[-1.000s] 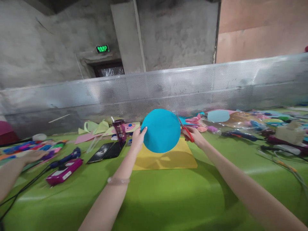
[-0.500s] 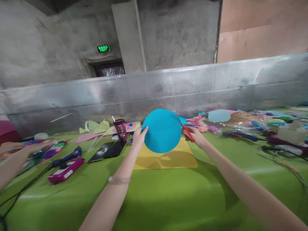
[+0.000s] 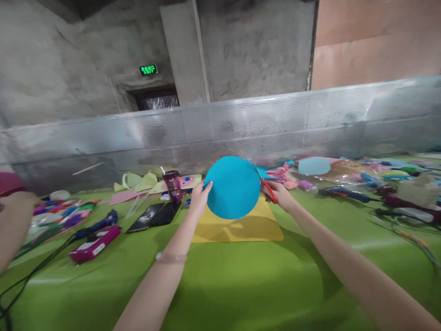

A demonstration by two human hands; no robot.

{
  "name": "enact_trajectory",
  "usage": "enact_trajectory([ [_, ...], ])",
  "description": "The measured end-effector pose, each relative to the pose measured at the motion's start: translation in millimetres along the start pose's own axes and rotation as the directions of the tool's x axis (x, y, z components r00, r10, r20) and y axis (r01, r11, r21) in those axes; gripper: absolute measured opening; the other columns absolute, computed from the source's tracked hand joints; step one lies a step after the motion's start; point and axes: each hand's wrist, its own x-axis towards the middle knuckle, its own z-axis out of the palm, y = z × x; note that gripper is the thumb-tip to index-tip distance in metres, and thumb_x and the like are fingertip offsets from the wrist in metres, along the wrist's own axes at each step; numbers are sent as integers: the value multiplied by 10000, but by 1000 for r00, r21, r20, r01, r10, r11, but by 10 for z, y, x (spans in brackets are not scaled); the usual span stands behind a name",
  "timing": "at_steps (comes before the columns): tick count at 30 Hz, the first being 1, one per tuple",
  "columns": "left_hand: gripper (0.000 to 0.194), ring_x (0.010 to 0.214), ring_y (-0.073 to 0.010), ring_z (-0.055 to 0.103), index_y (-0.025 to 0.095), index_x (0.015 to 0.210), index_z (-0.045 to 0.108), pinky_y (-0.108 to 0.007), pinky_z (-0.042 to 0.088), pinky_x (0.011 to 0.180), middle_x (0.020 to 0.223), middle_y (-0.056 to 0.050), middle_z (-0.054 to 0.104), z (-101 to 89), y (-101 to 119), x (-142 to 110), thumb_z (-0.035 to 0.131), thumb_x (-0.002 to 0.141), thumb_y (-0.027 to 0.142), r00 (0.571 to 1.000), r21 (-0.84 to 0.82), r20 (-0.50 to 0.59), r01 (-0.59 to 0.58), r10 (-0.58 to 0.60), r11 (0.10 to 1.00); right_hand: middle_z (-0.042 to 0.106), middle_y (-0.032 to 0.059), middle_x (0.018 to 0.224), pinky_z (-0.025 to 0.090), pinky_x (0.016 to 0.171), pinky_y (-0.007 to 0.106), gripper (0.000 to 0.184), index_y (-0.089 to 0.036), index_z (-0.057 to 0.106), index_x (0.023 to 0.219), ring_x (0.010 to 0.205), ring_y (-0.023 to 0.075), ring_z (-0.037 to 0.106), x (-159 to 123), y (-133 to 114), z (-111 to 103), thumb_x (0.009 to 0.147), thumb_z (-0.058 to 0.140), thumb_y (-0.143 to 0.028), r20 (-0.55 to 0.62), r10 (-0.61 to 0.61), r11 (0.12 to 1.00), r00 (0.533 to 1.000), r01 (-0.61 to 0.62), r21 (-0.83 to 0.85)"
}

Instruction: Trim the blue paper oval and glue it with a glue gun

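Observation:
My left hand (image 3: pixel 198 198) pinches the left edge of a blue paper disc (image 3: pixel 232 187), holding it upright above the table. My right hand (image 3: pixel 280 195) grips red-handled scissors (image 3: pixel 268 189) whose blades meet the disc's right edge. Under the disc a yellow sheet (image 3: pixel 237 226) lies flat on the green tablecloth (image 3: pixel 220 280).
Two dark phones (image 3: pixel 153 217), a maroon cup with a straw (image 3: pixel 172 185) and a magenta glue gun (image 3: pixel 94 240) with a black cable lie to the left. Another person's arm (image 3: pixel 12 225) is at the far left. Paper shapes, tools and cables crowd the right side. A perforated metal panel (image 3: pixel 275 126) stands behind.
My hands, the disc and the scissors have barely moved. The other person's arm at the far left has drawn back toward the frame edge.

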Motion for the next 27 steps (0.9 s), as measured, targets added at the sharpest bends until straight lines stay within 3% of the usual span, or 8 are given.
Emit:
enact_trajectory([
  [11,461,992,-272,574,137,1051,608,-379,423,845,1089,-114,635,-11,2,-1,579,719,456,1000,13,-5,16,-16,1000,445,-30,521,408,484,221,332,-152,539,714,474,84,425,1,-3,-11,730,529,-483,-4,14,1000,1000,-15,-25],
  [23,427,975,-268,578,134,979,624,-376,417,847,1061,-119,644,-17,36,-6,572,719,468,1000,36,-11,14,-14,999,430,-40,498,422,471,221,359,-153,533,719,448,82,430,8,6,-4,727,518,-511,-10,28,998,1000,-28,-60],
  [27,417,927,-262,590,133,949,627,-366,430,811,1004,-119,657,-26,64,-15,583,705,468,999,20,-48,18,-17,1000,476,-20,530,434,484,218,397,-147,548,773,471,98,479,29,36,-17,782,431,-527,-70,19,979,997,-33,-203],
])
